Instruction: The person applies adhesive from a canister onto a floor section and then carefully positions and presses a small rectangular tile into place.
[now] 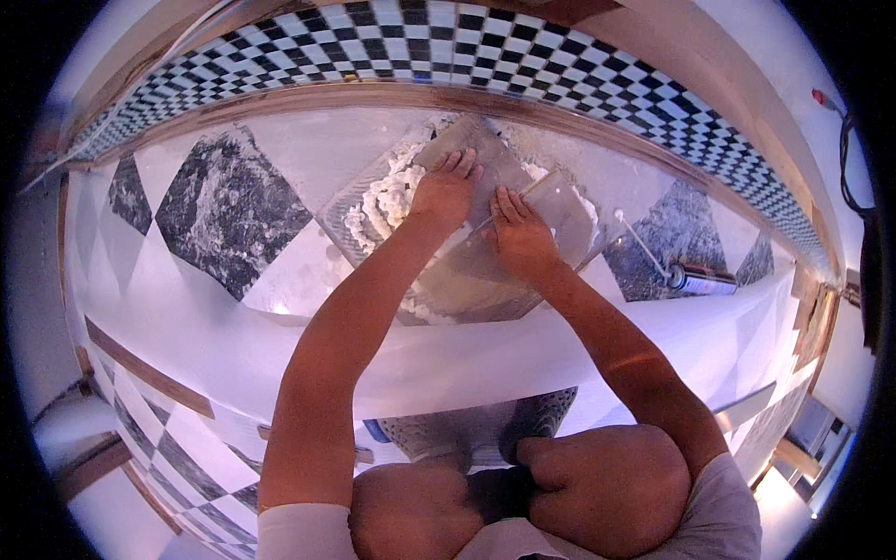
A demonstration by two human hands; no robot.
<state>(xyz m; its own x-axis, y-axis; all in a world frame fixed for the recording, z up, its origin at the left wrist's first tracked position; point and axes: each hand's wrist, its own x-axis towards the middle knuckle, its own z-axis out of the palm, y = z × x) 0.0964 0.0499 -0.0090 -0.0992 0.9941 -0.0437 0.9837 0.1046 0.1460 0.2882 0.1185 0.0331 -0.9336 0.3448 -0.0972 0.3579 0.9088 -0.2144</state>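
Observation:
Both my arms reach forward over a patch in the chequered floor. My left hand (446, 191) lies flat, fingers stretched, on a grey slab piece (478, 137). A little to its right, my right hand (523, 238) rests with fingers extended on another grey slab piece (566, 213). Nearer to me lies a further dusty grey piece (481, 285). Lumpy white foam (385, 201) bulges out along the left side, over a ridged grey surface (347, 217). More white material shows at the right edge. What is under my palms is hidden.
A can with a long thin nozzle (702, 280) lies on the right. White sheeting (467, 364) stretches across the floor before my knees. Dusty black diamond tiles (229, 210) flank the patch. Beyond it runs a wooden strip (308, 98) below small black-and-white checks (392, 47).

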